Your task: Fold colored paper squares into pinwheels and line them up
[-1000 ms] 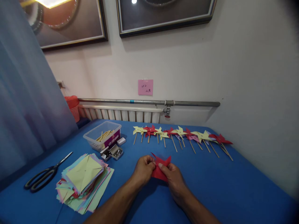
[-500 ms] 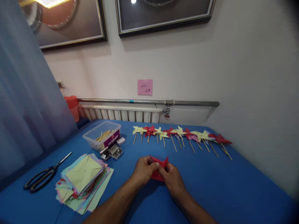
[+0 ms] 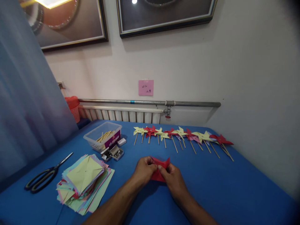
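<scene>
I see red paper (image 3: 161,164) over a plain blue table (image 3: 234,187). The pinwheels (image 3: 182,134) alternate pale yellow and red. The stack (image 3: 84,181) mixes pastel yellow, green, blue and pink. The scissors (image 3: 44,176) have black handles, the note (image 3: 146,87) is pink, the basket (image 3: 73,107) orange-red.
</scene>
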Demonstrator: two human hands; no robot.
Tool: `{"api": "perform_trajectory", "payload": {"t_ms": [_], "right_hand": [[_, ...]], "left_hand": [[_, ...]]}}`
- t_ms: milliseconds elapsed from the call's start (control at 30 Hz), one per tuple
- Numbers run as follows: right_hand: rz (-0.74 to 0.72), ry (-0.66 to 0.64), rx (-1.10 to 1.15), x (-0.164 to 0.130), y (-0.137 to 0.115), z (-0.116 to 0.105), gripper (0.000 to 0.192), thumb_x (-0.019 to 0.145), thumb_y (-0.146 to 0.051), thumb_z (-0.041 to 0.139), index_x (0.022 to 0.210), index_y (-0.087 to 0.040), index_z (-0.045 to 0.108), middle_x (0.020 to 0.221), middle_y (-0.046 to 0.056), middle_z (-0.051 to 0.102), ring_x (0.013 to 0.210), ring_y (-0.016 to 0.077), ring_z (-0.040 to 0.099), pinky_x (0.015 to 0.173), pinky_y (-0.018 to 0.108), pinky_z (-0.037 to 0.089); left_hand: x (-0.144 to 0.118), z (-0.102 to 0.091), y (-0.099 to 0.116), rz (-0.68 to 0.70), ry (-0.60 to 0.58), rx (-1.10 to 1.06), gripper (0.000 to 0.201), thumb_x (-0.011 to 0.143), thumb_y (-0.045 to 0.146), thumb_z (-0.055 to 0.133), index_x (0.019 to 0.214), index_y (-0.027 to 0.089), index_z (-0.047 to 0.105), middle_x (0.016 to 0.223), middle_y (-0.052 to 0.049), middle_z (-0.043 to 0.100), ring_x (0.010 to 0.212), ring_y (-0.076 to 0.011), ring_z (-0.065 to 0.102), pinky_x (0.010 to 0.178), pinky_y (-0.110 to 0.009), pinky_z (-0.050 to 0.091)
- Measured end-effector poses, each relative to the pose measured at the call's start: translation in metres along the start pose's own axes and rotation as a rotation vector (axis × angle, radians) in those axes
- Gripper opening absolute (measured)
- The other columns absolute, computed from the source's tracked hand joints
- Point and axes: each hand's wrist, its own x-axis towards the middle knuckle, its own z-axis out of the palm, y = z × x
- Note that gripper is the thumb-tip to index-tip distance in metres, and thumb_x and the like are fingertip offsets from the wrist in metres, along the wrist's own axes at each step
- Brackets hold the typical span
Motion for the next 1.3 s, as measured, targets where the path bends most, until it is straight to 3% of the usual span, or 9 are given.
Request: {"api": "perform_trajectory", "payload": {"t_ms": [267,467,767,967,1067,1200,1300], "right_hand": [[-0.033,0.012,0.0,-0.001,0.002,0.0,0.035,0.074,-0.049,0.07,0.091,-0.018,0.075,0.08,0.006,0.077,0.075,0.0262,0.069,0.067,0.032,0.052],[-0.051,-0.006,-0.055,-0.005,-0.003,0.001,0.03,0.079,-0.046,0.066,0.088,-0.018,0.072,0.078,0.004,0.074,0.071,0.0229,0.065,0.063,0.03,0.048],[-0.029,-0.042,0.015,-0.003,-0.002,0.0,0.034,0.079,-0.046,0.067,0.095,-0.017,0.074,0.082,0.006,0.077,0.075,0.0261,0.069,0.068,0.033,0.052],[0.048,-0.003,0.118,0.001,0.004,0.001,0.031,0.072,-0.045,0.073,0.086,-0.018,0.074,0.075,0.005,0.077,0.07,0.0254,0.07,0.064,0.033,0.053],[0.119,0.029,0.23,0.004,-0.001,0.0,0.027,0.068,-0.041,0.077,0.08,-0.018,0.072,0.071,0.004,0.076,0.067,0.0239,0.07,0.063,0.031,0.053],[0.241,0.003,0.381,0.005,-0.012,-0.007,0.027,0.068,-0.037,0.08,0.084,-0.016,0.072,0.071,0.004,0.076,0.061,0.0198,0.068,0.059,0.03,0.054],[0.305,-0.068,0.436,0.003,-0.021,-0.014,0.025,0.071,-0.036,0.08,0.086,-0.017,0.071,0.071,0.004,0.074,0.057,0.0158,0.065,0.055,0.027,0.053]], "left_hand": [[0.0,-0.001,0.005,-0.023,-0.013,-0.051,0.011,0.059,0.012,0.064,0.064,0.016,0.055,0.054,0.005,0.055,0.049,-0.0078,0.045,0.05,-0.021,0.034],[-0.002,-0.001,0.006,-0.011,-0.027,-0.012,0.016,0.059,0.011,0.061,0.075,0.012,0.066,0.066,0.0,0.064,0.056,-0.0104,0.053,0.055,-0.022,0.039],[-0.005,0.002,0.01,-0.018,0.002,-0.038,0.013,0.059,0.009,0.063,0.068,0.015,0.058,0.058,0.003,0.058,0.051,-0.0091,0.048,0.051,-0.021,0.035],[-0.002,0.002,0.009,-0.018,-0.005,-0.062,0.017,0.058,0.005,0.063,0.064,0.017,0.052,0.054,0.006,0.053,0.046,-0.0071,0.044,0.047,-0.02,0.031],[-0.003,0.002,0.01,-0.018,-0.008,-0.056,0.02,0.06,0.005,0.064,0.076,0.016,0.058,0.056,0.007,0.053,0.046,-0.0061,0.043,0.047,-0.019,0.029],[-0.008,0.0,0.014,0.089,-0.059,-0.032,0.043,0.063,0.009,0.065,0.106,0.016,0.064,0.073,0.003,0.061,0.056,-0.0072,0.051,0.053,-0.019,0.036],[-0.011,-0.004,0.017,0.156,-0.179,-0.008,0.039,0.067,0.011,0.061,0.105,0.015,0.068,0.079,0.0,0.065,0.061,-0.0086,0.053,0.056,-0.02,0.038]]}}
